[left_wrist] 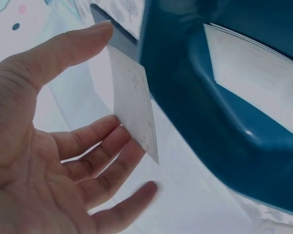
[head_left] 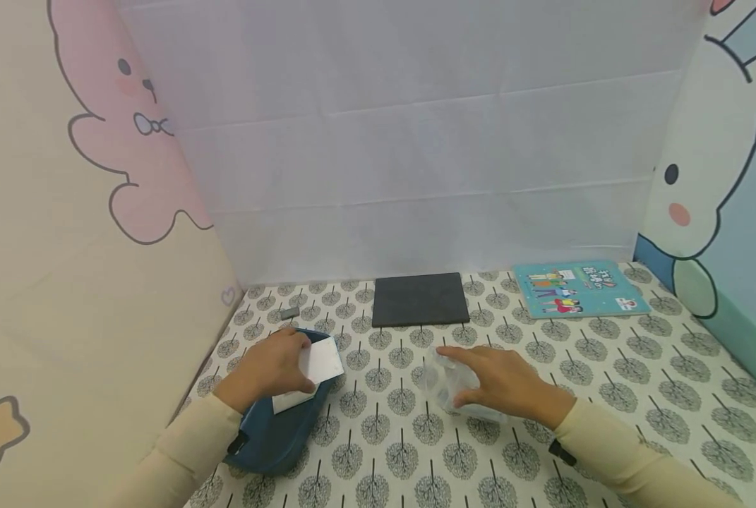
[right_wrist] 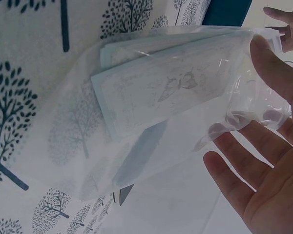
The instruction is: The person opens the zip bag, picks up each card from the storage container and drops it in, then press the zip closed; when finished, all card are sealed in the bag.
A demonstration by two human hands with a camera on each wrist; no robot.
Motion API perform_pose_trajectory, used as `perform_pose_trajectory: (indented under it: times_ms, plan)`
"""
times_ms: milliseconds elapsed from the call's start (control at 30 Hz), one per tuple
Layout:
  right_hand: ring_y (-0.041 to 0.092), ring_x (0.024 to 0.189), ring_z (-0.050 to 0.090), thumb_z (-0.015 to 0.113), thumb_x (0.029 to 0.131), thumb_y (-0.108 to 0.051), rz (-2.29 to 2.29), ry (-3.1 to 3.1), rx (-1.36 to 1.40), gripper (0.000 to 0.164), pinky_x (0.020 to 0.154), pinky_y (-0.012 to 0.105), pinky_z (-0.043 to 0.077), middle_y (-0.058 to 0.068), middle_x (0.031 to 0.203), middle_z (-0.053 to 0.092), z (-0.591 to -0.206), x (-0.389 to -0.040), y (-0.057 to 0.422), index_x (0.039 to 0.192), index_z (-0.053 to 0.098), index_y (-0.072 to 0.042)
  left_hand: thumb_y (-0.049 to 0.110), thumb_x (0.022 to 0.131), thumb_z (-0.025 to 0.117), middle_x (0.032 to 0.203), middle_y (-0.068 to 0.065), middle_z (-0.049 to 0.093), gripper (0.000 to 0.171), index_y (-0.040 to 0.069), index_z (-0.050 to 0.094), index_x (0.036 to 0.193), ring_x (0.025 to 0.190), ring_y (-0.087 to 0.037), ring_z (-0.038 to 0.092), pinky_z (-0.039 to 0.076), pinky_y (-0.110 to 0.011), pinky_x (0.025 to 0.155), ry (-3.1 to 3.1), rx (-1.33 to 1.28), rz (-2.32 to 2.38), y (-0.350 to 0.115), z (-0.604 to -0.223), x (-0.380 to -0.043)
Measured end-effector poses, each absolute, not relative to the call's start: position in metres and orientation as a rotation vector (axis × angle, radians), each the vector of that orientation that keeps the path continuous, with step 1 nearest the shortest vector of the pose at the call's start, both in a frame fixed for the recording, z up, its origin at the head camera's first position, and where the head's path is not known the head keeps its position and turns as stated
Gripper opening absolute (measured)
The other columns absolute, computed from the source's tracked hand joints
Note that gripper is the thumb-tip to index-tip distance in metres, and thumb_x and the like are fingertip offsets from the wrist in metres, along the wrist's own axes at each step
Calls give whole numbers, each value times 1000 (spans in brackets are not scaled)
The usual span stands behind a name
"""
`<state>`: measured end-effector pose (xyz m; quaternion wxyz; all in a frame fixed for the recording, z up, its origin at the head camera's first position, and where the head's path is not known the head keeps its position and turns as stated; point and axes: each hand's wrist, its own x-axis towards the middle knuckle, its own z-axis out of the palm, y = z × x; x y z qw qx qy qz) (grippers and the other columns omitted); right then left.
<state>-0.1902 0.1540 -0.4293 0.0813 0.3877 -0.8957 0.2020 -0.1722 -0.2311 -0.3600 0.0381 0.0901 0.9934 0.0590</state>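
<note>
My left hand [head_left: 276, 363] holds a small stack of white cards [left_wrist: 129, 92] between thumb and fingertips, above the dark blue basin [head_left: 279, 441]. More white cards [left_wrist: 259, 73] lie inside that basin, next to its wall. On the right, my right hand [head_left: 507, 381] pinches the mouth of a clear plastic bag [head_left: 438, 381] between thumb and fingers. Through the film in the right wrist view, several pale cards [right_wrist: 176, 87] show, the front one printed with a butterfly. The bag is slightly off upright in that view, and its lower end is blurred against the tree-patterned cloth.
A black flat panel [head_left: 420, 300] lies at the back middle of the patterned tablecloth [head_left: 399, 427]. To its right is a turquoise booklet [head_left: 581, 289]. A small grey block [head_left: 290, 312] sits behind the basin. Fabric walls [head_left: 416, 141] border the table at the back and sides.
</note>
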Motion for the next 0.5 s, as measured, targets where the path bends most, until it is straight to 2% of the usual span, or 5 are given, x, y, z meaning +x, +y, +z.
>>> perform_pose_trajectory:
  times_ms: [200, 333, 500]
  plan:
    - [14, 79, 65, 84, 73, -49, 595, -2679, 1154, 82, 56, 27, 48, 7, 112, 72, -429, -190, 153, 144, 55, -19, 24, 61, 96, 110, -12, 55, 77, -3, 62, 124, 88, -23, 55, 53, -39, 73, 3040, 314, 313, -218, -362, -173]
    - [17, 83, 66, 84, 74, -50, 586, -2698, 1156, 83, 57, 28, 49, 8, 114, 71, -429, -190, 152, 145, 55, -19, 24, 62, 97, 113, -11, 55, 75, -1, 62, 124, 91, -24, 55, 53, -39, 73, 3021, 301, 347, -211, -363, -171]
    - [13, 77, 64, 84, 73, -49, 584, -2690, 1163, 83, 54, 25, 46, 8, 112, 72, -428, -191, 152, 145, 55, -18, 28, 66, 95, 123, -10, 58, 74, 3, 63, 127, 97, -24, 56, 52, -40, 71, 3030, 311, 324, -201, -362, -168]
